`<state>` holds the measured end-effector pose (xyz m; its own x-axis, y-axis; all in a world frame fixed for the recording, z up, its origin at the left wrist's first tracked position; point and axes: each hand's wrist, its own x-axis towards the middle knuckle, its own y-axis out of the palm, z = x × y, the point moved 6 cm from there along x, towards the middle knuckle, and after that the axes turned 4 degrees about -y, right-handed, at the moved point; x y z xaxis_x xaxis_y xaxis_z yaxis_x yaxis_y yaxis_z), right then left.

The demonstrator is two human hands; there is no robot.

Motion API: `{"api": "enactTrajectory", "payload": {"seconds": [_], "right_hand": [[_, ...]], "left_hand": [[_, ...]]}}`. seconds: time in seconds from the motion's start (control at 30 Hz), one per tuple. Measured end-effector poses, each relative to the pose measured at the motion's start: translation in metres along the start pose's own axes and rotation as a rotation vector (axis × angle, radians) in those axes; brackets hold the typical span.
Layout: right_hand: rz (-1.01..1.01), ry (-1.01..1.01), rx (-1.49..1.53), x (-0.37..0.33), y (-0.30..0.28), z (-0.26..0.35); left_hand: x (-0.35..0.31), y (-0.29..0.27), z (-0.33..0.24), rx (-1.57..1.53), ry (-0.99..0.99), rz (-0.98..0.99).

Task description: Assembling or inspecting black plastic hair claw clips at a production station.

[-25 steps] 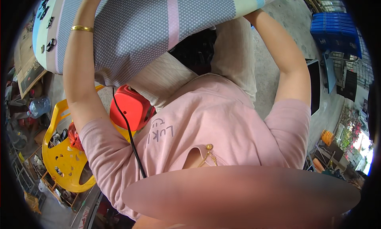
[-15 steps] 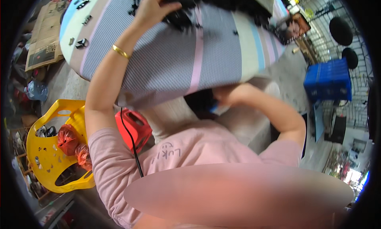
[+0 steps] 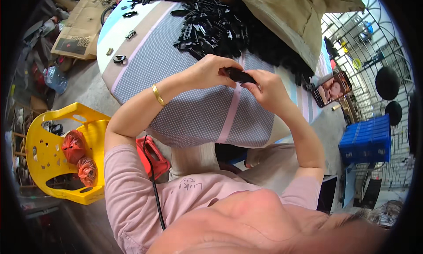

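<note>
Raised from below the bench (image 3: 189, 117) edge, the right hand (image 3: 268, 90) joins the left hand (image 3: 210, 72); both hands' fingers (image 3: 227, 63) clamp a glossy black piece (image 3: 240, 75) above it, likely light, stiff, slippery, best held by its ends.

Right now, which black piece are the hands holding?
The long dark piece, held between the left hand and right hand; the other black pieces lie on the cloth, mostly heaped beyond.
</note>
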<state>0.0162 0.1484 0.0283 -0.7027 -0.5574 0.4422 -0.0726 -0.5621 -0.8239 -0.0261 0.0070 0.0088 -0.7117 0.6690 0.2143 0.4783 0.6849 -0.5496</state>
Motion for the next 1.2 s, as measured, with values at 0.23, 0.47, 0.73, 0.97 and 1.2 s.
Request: {"api": "enactTrajectory", "payload": {"seconds": [0.23,0.47,0.73,0.97,1.2], "right_hand": [[0.374,0.298,0.168,-0.003,-0.001,-0.062],[0.324,0.037,0.064,0.033,0.009,-0.051],[0.332,-0.110,-0.106,0.058,0.038,-0.039],[0.064,-0.141,0.011,0.050,0.014,-0.041],[-0.136,0.265,0.835,0.041,0.001,-0.073]], "left_hand": [[-0.008,-0.040,0.006,0.644,0.047,0.005],[0.003,-0.020,0.014,0.684,0.021,0.029],[0.001,-0.066,0.027,0.166,-0.169,-0.266],[0.009,-0.047,0.048,-1.105,-0.149,-0.059],[0.035,-0.024,0.033,-0.812,-0.294,-0.095]]}}
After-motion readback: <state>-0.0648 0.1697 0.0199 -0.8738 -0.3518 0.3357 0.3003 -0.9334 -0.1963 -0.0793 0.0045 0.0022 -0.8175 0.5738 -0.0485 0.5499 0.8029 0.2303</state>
